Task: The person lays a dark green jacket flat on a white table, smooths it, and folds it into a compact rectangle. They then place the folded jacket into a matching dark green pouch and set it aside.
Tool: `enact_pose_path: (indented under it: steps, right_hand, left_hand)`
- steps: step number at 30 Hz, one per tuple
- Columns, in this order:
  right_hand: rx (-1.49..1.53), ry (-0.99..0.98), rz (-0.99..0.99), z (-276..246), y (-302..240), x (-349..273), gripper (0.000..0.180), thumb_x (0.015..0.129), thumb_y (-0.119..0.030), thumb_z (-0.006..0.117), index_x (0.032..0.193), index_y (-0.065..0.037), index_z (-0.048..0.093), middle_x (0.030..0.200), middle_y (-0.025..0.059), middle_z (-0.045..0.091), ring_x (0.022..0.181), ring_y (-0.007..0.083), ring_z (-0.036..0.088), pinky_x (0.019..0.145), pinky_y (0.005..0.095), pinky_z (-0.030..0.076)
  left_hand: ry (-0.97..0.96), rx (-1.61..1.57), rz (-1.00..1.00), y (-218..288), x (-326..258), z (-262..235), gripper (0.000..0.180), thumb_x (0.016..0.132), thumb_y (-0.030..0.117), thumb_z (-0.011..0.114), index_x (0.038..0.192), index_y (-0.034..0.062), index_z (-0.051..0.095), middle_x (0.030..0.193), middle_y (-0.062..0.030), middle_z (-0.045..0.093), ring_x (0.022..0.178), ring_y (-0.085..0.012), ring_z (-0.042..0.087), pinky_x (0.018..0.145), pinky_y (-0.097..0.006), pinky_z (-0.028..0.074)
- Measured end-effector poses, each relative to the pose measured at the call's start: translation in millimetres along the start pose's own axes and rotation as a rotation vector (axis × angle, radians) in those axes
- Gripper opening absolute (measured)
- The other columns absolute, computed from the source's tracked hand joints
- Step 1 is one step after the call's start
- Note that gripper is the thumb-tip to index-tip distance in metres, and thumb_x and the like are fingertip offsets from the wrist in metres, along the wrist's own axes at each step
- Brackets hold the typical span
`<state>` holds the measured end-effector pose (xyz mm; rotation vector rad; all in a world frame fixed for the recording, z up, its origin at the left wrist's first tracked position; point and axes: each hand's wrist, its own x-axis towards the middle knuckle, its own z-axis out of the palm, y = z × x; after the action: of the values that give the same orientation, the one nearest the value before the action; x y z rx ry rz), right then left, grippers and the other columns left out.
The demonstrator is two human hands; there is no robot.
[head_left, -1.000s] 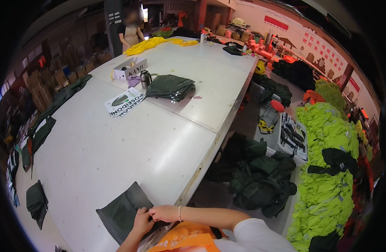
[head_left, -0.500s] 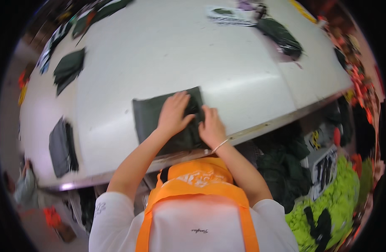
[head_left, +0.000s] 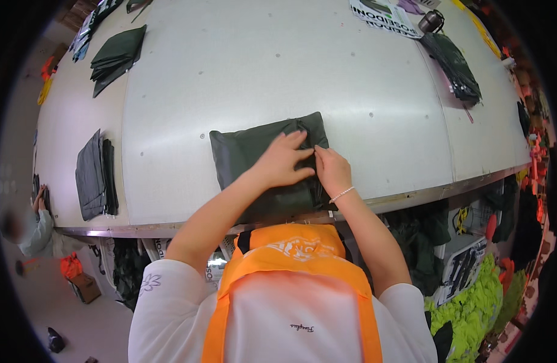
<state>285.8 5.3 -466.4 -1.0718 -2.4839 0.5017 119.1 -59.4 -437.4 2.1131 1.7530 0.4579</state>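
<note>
A flat, dark green folded piece of fabric (head_left: pixel 237 154) lies on the white table (head_left: pixel 187 97) at its near edge, right in front of me. My left hand (head_left: pixel 284 158) rests on it, fingers spread apart, palm down. Close by on the right, my right hand (head_left: pixel 333 172) has its thumb and fingertips pinched at the fabric's right side, where narrow folds run from far to near. The right fingertips cover the exact bit they grip.
Dark folded stacks lie on the left (head_left: pixel 97 178), far left (head_left: pixel 120 54) and far right (head_left: pixel 451 66). Printed white sheets (head_left: pixel 384 18) and a dark bottle (head_left: pixel 431 22) sit at the back right. Below the edge is a lime-green heap (head_left: pixel 469 308). A person (head_left: pixel 36 227) is at the left.
My right fingers have closed into a pinch at the fabric's right side. The left hand stays on the fabric, its fingers more spread. The whole view has shifted, so things sit farther right.
</note>
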Motion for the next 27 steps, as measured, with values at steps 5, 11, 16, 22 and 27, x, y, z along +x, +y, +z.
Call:
enact_pose_path:
  steps: [5,11,16,22,27]
  right_hand:
    - [-0.022,-0.029,-0.050,-0.4,-23.8,16.3,0.025,0.078,-0.008,0.057,0.101,-0.006,0.064,0.081,0.0095,0.060,0.074,0.0265,0.061,0.060,0.0376,0.050]
    - [0.081,-0.060,-0.209,19.5,-17.3,40.4,0.006,0.073,-0.002,0.059,0.079,-0.002,0.059,0.098,0.0123,0.054,0.093,0.0327,0.054,0.075,0.0399,0.046]
    - [0.313,-0.144,-0.004,29.3,-4.9,61.7,0.008,0.086,-0.005,0.051,0.091,-0.001,0.053,0.092,0.0156,0.058,0.086,0.0343,0.056,0.077,0.0401,0.046]
    - [0.632,-0.437,0.477,13.6,1.6,107.3,0.019,0.092,-0.010,0.048,0.109,-0.004,0.054,0.066,0.0112,0.062,0.064,0.0235,0.063,0.060,0.0345,0.050]
    - [0.251,-0.445,0.231,19.8,5.6,123.3,0.014,0.086,-0.014,0.060,0.094,-0.004,0.066,0.069,0.0107,0.065,0.067,0.0276,0.063,0.061,0.0366,0.051]
  left_hand:
    - [0.100,0.114,0.002,-13.9,-4.9,19.4,0.040,0.080,0.042,0.059,0.108,0.0136,0.068,0.145,-0.0219,0.030,0.136,-0.0409,0.021,0.107,-0.061,0.013]
    - [-0.051,-0.222,0.015,-42.7,3.0,0.8,0.030,0.074,0.027,0.066,0.096,0.0065,0.069,0.138,-0.0204,0.042,0.133,-0.0391,0.030,0.109,-0.054,0.019]
    - [0.309,-0.286,-0.192,-71.7,18.0,-12.2,0.031,0.077,0.015,0.065,0.106,0.0048,0.064,0.121,-0.0164,0.057,0.114,-0.0333,0.052,0.095,-0.041,0.042]
    - [0.067,0.097,-0.442,-69.8,52.1,16.8,0.029,0.091,0.028,0.047,0.108,0.0101,0.061,0.100,-0.0087,0.062,0.095,-0.0255,0.059,0.085,-0.043,0.042]
    - [-0.079,-0.031,-0.526,-83.8,76.6,16.3,0.033,0.092,0.032,0.041,0.101,0.0112,0.064,0.098,-0.0099,0.065,0.094,-0.0283,0.061,0.082,-0.045,0.045]
